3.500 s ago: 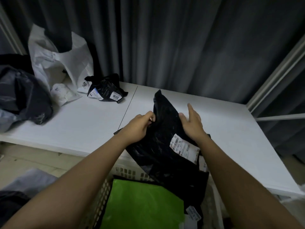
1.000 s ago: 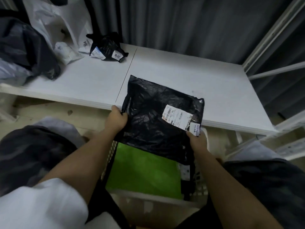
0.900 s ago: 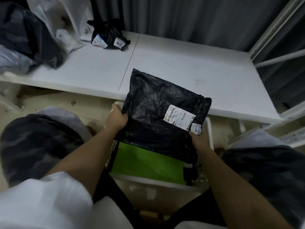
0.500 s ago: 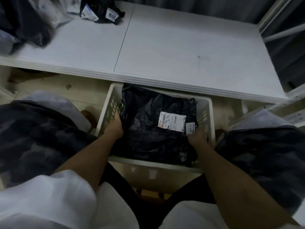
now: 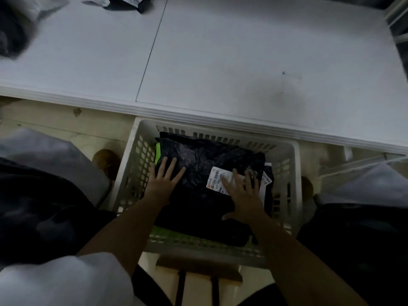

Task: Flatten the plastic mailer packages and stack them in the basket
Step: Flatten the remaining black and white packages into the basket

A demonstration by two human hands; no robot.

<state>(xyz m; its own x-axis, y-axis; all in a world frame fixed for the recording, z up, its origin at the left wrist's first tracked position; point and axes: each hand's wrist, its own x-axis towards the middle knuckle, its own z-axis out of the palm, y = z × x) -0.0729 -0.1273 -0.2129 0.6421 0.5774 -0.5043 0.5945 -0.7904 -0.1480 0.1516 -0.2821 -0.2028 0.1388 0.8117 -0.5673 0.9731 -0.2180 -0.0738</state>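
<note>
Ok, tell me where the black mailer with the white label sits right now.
In the head view, the black mailer lies in the white basket below the table edge, atop a green mailer, under both flat hands.

White table (image 5: 220,62) fills the top of the view, a thin seam running front to back left of centre. Crumpled black mailer with white label (image 5: 130,2) sits on it at the far edge; dark grey bag (image 5: 13,34) on its far left corner. White slotted basket (image 5: 132,168) stands on pale floor (image 5: 55,122) against the table's front edge.
</note>
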